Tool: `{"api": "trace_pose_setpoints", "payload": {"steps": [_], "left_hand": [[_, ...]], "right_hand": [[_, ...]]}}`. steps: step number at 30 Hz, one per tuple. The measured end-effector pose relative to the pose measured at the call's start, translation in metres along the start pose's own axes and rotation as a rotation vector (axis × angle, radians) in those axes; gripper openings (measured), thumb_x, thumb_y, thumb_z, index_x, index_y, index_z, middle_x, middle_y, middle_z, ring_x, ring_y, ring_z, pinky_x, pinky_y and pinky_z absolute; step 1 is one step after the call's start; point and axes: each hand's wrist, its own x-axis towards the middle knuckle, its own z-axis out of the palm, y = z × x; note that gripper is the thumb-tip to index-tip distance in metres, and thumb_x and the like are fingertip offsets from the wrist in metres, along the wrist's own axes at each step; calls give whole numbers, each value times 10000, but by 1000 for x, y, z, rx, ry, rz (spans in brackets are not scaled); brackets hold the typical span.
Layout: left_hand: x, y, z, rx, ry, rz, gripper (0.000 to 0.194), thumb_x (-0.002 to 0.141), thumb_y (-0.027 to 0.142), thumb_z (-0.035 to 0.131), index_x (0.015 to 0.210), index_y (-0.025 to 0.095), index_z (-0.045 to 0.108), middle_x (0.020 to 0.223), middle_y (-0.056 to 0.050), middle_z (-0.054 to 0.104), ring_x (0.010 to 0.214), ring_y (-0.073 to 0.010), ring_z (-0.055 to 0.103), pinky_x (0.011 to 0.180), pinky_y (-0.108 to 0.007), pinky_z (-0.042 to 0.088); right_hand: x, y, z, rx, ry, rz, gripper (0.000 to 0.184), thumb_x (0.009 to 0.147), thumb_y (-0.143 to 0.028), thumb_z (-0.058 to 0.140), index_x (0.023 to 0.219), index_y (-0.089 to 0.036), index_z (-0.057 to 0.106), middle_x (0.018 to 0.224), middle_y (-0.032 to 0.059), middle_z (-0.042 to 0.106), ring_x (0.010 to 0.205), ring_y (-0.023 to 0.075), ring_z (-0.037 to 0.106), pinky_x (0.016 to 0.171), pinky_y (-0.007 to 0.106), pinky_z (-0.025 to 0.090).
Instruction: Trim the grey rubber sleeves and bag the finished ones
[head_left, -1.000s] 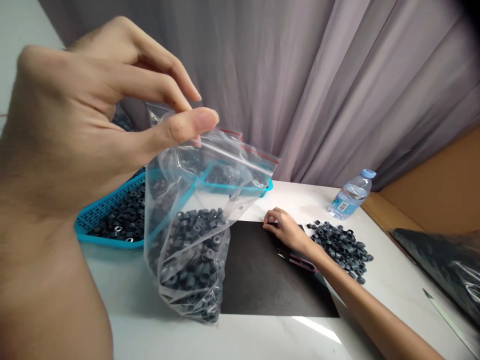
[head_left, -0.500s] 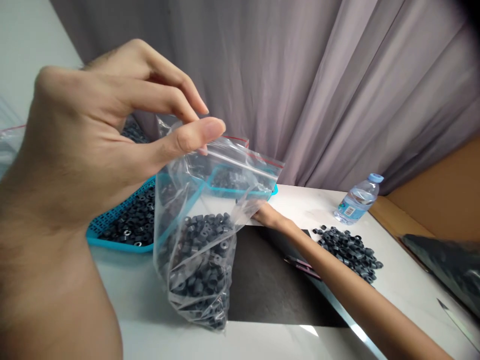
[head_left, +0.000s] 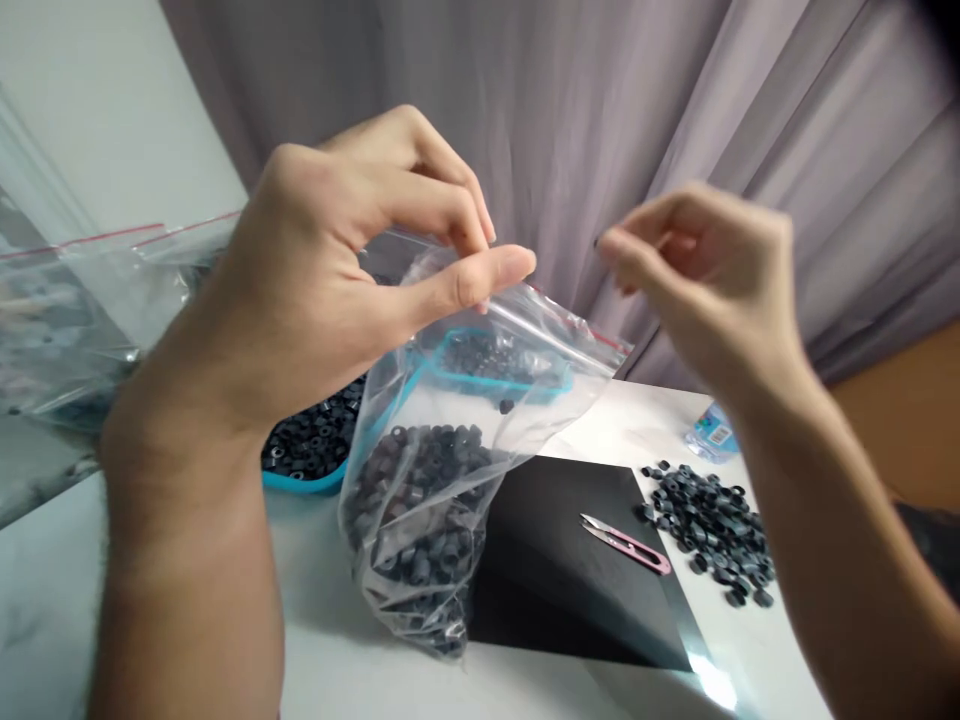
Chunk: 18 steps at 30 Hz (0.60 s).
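My left hand pinches the rim of a clear zip bag between thumb and fingers. Many small dark grey ring-shaped pieces fill the lower part of the hanging bag. To the right of the bag's mouth, my right hand is raised with thumb and fingertips pinched together. A tiny dark spot shows at those fingertips, too blurred to name. A single dark piece shows through the bag's upper part; whether it is inside or behind, I cannot tell.
Blue baskets of dark pieces stand left and behind the bag. Pink thread snips lie on a black mat. A loose heap of pieces and a water bottle are at right. More zip bags stand left.
My right hand has come up from the table behind the bag to beside its mouth. My left hand and the bag appear farther right as the view has shifted. The snips are uncovered.
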Motion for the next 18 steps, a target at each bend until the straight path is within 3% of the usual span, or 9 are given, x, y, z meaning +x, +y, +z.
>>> {"api": "trace_pose_setpoints", "payload": {"steps": [2,5,8,11,16,18], "left_hand": [[1,1,2,-1,5,-4,224,942,378,697,777,227,684,960,-19,658,862,-165,643,843,-396,557],[2,3,1,-32,-10,-50,198,933,374,696,791,236,686,990,-14,650,907,-185,653,873,-398,561],[0,4,-4,-34,-30,-97,209,924,398,694,778,249,688,994,-13,625,913,-193,627,859,-381,528],[-3,3,-10,-22,-9,-166,237,903,457,710,801,243,715,935,-12,567,882,-192,594,852,-390,480],[-3,7,-11,-53,-60,-173,148,881,412,745,777,306,742,913,-12,570,873,-211,599,812,-381,488],[-1,12,-9,-142,-77,-233,137,846,355,788,743,275,747,924,-15,588,968,-235,629,910,-392,505]], "right_hand": [[20,-24,-8,44,-94,-50,132,917,-299,711,860,-184,685,773,-26,619,706,96,583,677,296,453],[37,-44,-6,136,-467,-119,204,930,-386,704,888,-187,697,858,-5,665,797,140,611,712,312,486],[45,-49,1,176,-675,-157,158,928,-352,721,904,-198,697,894,11,672,831,161,605,712,298,495],[51,-49,8,142,-862,-144,165,954,-298,667,820,-203,665,743,-39,592,707,110,557,630,244,462],[47,-46,24,106,-1091,-28,319,909,-161,658,622,-221,530,588,-57,460,544,83,388,461,244,331],[41,-45,29,125,-1006,54,322,872,-244,741,621,-239,541,578,-53,472,560,101,431,464,254,366]]}}
